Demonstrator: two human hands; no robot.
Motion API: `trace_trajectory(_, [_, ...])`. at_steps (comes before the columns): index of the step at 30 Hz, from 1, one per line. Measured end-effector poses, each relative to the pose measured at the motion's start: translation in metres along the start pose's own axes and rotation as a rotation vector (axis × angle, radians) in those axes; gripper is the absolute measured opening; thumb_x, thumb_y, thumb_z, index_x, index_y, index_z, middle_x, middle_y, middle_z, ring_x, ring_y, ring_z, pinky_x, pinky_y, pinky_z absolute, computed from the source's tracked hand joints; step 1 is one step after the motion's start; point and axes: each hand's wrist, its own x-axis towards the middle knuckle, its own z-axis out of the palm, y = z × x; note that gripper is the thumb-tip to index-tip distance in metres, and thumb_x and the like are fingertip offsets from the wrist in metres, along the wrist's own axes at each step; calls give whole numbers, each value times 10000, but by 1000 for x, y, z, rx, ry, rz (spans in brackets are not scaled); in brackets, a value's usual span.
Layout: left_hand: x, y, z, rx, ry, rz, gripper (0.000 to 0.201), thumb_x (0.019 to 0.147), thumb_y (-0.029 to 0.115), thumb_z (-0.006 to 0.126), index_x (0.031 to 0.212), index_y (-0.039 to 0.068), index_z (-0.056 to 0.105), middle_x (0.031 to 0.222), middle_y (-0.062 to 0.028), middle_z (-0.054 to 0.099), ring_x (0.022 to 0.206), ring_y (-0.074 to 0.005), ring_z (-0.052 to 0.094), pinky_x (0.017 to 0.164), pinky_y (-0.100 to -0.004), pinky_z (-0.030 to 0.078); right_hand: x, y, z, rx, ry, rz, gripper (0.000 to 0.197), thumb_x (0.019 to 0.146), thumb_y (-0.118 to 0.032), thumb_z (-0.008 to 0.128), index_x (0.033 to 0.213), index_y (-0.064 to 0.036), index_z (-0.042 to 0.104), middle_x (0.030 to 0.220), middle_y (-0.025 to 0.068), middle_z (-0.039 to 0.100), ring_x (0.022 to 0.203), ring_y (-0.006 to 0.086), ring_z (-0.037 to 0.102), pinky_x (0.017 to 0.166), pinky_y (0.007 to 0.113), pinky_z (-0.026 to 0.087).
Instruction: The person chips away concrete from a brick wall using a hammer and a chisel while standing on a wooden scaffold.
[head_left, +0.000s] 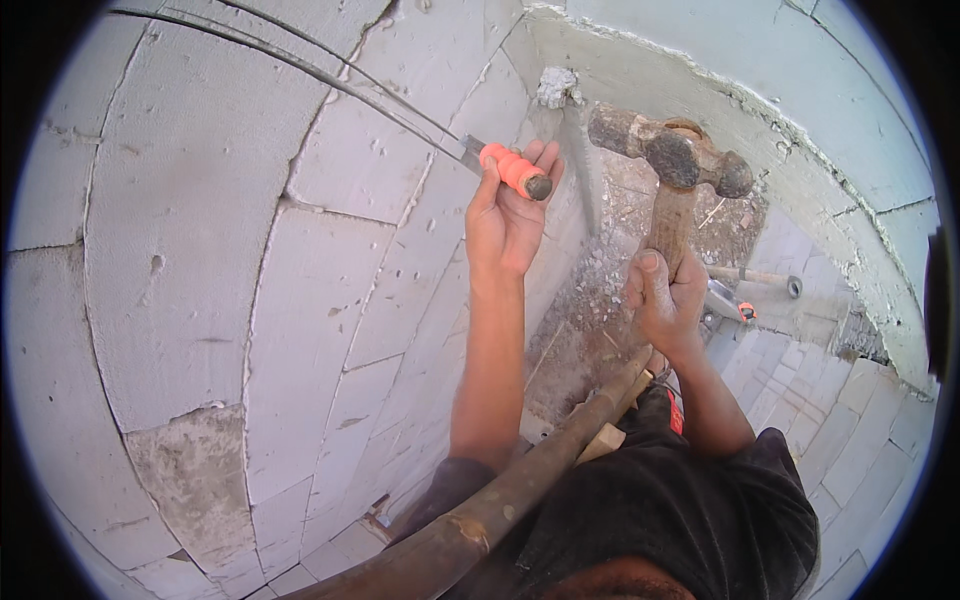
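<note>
My left hand (508,225) is raised beside the block wall, palm up. Its thumb and fingers hold a chisel (513,168) by the ridged orange grip; the dark struck end points toward the right, and the metal part meets the wall side, its tip hard to make out. In my right hand (668,298) a ball-peen hammer (673,210) stands head up, gripped round its wooden handle below the head. The hammer head is worn and dusty, a short way to the right of the chisel, not touching it.
Two dark cables (300,62) run along the wall of pale blocks (190,200). A wooden pole (480,515) slants up in front of my body. Rubble (590,300) covers the floor in the corner. A rod with a ring end (793,287) and an orange-ended tool (746,311) lie right.
</note>
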Motion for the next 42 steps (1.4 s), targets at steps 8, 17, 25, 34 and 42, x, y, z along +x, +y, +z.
trace_trajectory(8, [1, 5, 12, 39, 45, 99, 269, 1060, 231, 397, 1137, -15, 472, 1306, -260, 483, 1324, -433, 430, 1158, -580, 338, -5, -1, -14, -26, -20, -32, 414, 997, -407, 562, 913, -5, 517, 601, -9, 479, 478, 67, 468, 442, 232, 374])
trace_trajectory(17, [4, 3, 7, 19, 9, 75, 250, 1061, 234, 394, 1094, 5, 489, 1244, -225, 531, 1300, -418, 465, 1153, -577, 347, -7, -10, -16, -38, -59, -120, 497, 985, -483, 543, 910, 8, 520, 615, -5, 486, 520, 75, 486, 480, 233, 383])
trace_trajectory(25, [4, 0, 7, 20, 0, 86, 250, 1062, 238, 390, 1128, 10, 466, 1321, -252, 460, 1329, -430, 423, 1156, -585, 337, -7, -13, -21, -110, -116, -144, 547, 968, -532, 543, 946, 14, 513, 628, 15, 490, 517, 79, 467, 483, 233, 372])
trace_trajectory(34, [14, 0, 16, 28, -25, 103, 260, 1063, 232, 384, 1151, -5, 441, 1411, -256, 402, 1349, -424, 408, 1165, -582, 323, -16, 9, 14, 445, 37, -412, 490, 946, -489, 609, 977, -20, 469, 678, 48, 468, 578, 110, 492, 475, 264, 405])
trace_trajectory(42, [15, 3, 16, -42, 39, 120, 272, 1066, 235, 365, 1178, -5, 426, 1461, -247, 373, 1374, -401, 395, 1167, -565, 323, -4, 4, 7, -28, -61, 138, 337, 976, -302, 599, 982, 34, 579, 604, 48, 526, 541, 168, 524, 538, 347, 421])
